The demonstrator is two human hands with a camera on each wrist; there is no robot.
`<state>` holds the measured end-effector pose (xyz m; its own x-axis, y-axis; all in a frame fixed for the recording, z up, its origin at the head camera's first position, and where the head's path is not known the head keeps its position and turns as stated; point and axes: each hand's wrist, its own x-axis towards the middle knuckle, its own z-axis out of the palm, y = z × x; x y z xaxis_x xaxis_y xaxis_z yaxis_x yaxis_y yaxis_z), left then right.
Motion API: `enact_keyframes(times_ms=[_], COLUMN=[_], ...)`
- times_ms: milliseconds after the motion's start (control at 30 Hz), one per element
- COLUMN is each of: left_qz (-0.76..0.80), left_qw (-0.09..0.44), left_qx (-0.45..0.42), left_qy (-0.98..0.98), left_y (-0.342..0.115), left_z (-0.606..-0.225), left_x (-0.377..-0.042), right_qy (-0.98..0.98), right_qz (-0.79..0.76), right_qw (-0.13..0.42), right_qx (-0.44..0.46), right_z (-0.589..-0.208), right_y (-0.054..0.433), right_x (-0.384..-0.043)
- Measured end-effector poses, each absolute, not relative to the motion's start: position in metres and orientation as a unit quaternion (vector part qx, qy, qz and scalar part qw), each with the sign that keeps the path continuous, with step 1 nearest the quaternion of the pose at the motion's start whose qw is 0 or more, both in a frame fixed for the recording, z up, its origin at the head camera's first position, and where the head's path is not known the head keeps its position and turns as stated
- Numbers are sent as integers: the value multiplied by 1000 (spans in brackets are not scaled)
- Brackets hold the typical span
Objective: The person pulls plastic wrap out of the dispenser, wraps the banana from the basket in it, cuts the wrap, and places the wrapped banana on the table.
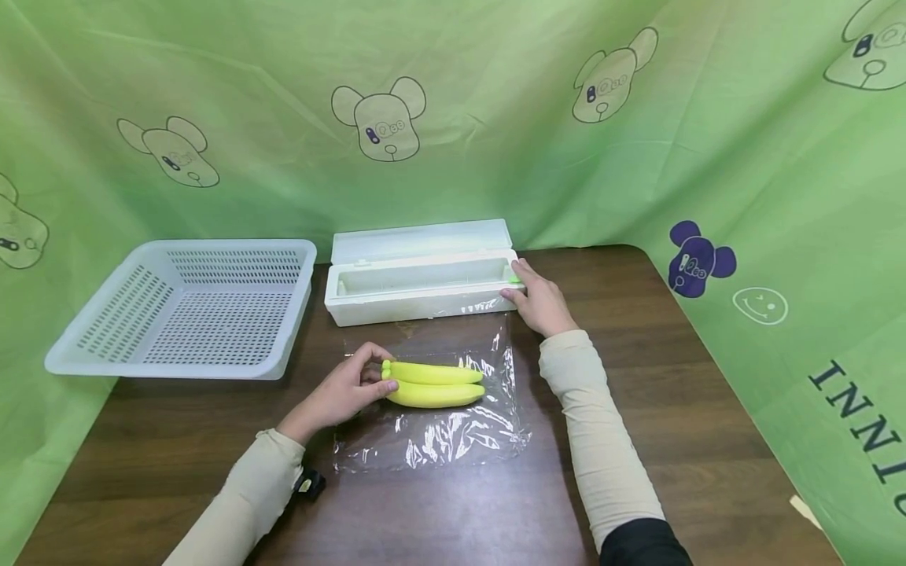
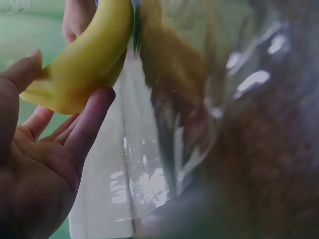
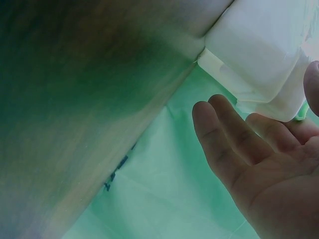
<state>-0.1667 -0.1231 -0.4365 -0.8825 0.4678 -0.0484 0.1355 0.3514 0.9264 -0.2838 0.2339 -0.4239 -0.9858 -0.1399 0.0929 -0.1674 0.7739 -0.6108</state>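
Green cloth backdrop (image 1: 481, 185), mouse-head prints; dark "INNI" legible at right, rest cut off. Dark-brown wood table (image 1: 679, 393). White perforated plastic basket (image 1: 205, 368) left; long white plastic box (image 1: 396, 310), lid up, beside it. Clear plastic film (image 1: 453, 442) in front, two yellow bananas (image 1: 435, 395) over it, left hand (image 1: 336, 395) gripping stem end. Right hand (image 1: 543, 305) at box's right end, thumb and index by green tab (image 1: 513, 280); can't tell if pinching.

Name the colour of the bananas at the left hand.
The bananas are yellow; this shows best in the head view.
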Motion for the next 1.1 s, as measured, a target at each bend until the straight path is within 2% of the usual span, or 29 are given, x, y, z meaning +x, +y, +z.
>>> enact_keyframes(times_ms=[167, 400, 833, 967, 1100], left_qz=[559, 579, 566, 540, 495], left_qw=[153, 125, 131, 115, 74], left_qx=[151, 136, 116, 99, 88], left_qy=[801, 795, 805, 828, 861], left_y=[-122, -123, -125, -134, -145], left_z=[-440, -444, -443, -436, -428], left_x=[-167, -175, -173, -171, -162], right_qy=[-941, -941, -935, -928, -920], right_qz=[328, 326, 342, 359, 382], right_qw=[18, 20, 15, -6, -16], right_qx=[79, 83, 94, 103, 88], right_z=[-423, -423, -427, -422, -406], right_y=[233, 234, 238, 246, 256], right_x=[-283, -285, -288, -285, -273])
